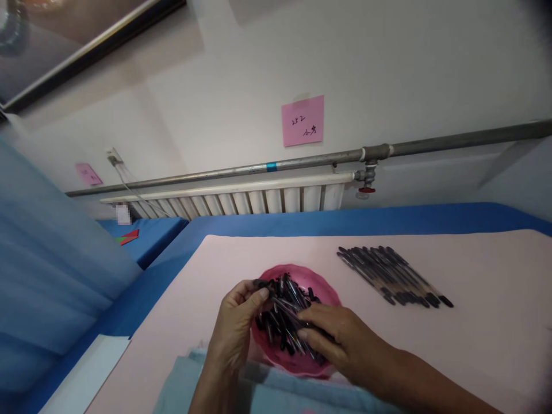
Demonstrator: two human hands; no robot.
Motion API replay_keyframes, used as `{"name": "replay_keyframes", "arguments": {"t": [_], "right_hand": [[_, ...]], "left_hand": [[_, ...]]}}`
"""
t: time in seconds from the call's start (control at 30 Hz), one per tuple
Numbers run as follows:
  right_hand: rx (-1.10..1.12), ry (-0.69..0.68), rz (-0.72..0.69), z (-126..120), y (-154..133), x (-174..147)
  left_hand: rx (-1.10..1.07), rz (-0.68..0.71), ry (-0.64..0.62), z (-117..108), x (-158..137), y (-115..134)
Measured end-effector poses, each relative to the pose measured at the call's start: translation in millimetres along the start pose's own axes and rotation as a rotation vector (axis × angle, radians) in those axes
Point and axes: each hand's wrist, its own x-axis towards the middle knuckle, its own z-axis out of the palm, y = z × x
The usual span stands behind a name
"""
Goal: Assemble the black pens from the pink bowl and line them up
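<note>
A scalloped pink bowl (326, 286) is heaped with black pen parts and caps (282, 328). Above it, a dark pen (285, 306) spans between my two hands. My left hand (235, 319) pinches its dark upper-left end between thumb and forefinger. The fingers of my right hand (345, 339) close round the lower-right end, which they partly hide. To the right of the bowl, several clear-barrelled pens with black caps (390, 276) lie side by side in a slanted row on the pink sheet (483, 276).
Light blue cloth (280, 397) is bunched in front of the bowl. A white sheet of paper (86, 374) lies at the lower left, beside a blue curtain (47, 276). Behind the blue table edge (345, 223) stand a radiator (259, 201) and a pipe with a red valve (367, 190).
</note>
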Motion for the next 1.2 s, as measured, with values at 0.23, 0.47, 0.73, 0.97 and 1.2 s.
{"name": "replay_keyframes", "arguments": {"t": [0.23, 0.47, 0.73, 0.97, 1.2], "right_hand": [[0.315, -0.012, 0.073, -2, 1, 1], [0.326, 0.006, 0.113, 0, 2, 2], [0.408, 0.044, 0.191, 3, 1, 3], [0.36, 0.084, 0.185, 5, 0, 2], [0.21, 0.356, 0.126, -18, 12, 10]], "left_hand": [[0.004, -0.089, -0.06, -6, 3, 1], [0.058, -0.12, -0.092, -2, 3, -6], [0.053, -0.132, -0.152, 2, 1, -17], [-0.014, -0.138, -0.135, 9, 0, -24], [-0.16, -0.06, 0.088, 9, 0, -7]]}}
